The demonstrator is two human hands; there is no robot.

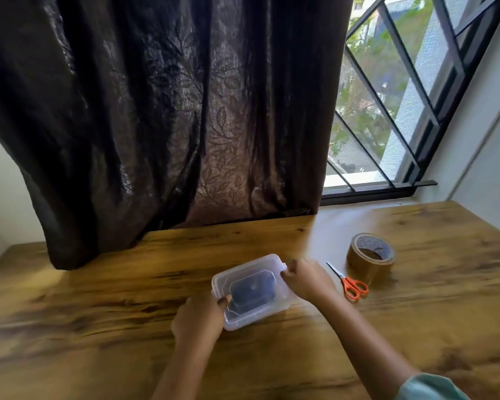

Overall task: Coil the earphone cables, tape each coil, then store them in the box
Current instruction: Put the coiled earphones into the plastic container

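A small clear plastic box (250, 268) with its lid on sits in the middle of the wooden table (127, 284). Something dark shows through the lid, too blurred to tell apart. My left hand (198, 320) grips the box's near left corner, thumb on top of the lid. My right hand (306, 277) pinches the tab on the box's right edge. A brown tape roll (371, 255) lies flat to the right. Orange-handled scissors (348, 281) lie between the roll and my right hand.
A dark patterned curtain (162, 111) hangs down to the table's far edge on the left and centre. A barred window (393, 96) stands behind the table's right part. A pale wall (479, 157) borders the right side.
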